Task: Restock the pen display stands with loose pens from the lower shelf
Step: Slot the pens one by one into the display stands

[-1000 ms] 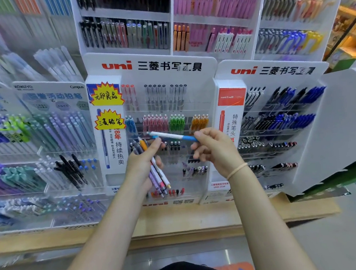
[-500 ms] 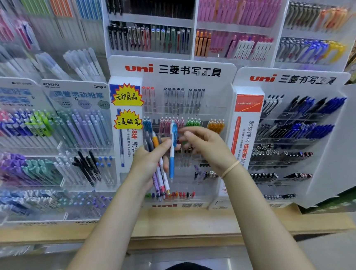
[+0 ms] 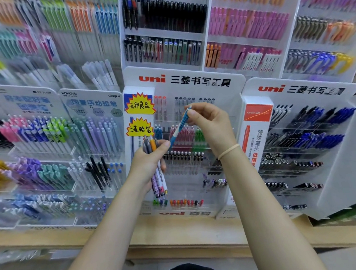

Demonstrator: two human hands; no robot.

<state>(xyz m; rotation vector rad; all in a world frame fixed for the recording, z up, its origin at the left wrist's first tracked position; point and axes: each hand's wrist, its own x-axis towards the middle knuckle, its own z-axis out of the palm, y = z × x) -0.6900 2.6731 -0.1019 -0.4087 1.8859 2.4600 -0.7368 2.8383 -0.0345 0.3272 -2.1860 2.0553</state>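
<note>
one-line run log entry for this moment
left hand: grips bundle of mixed-colour pens | right hand: pinches blue-and-white pen, tilted | at: clear acrylic uni stand

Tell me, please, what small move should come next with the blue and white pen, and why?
Probably lower the blue and white pen into the blue-pen slot of the middle uni stand. The right hand pinches its upper end, tilted, just in front of that row, while the left hand grips a bundle of loose pens awaiting their turn.

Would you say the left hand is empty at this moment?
No, the left hand grips a bundle of pens, while the right hand pinches a blue-and-white pen.
</note>
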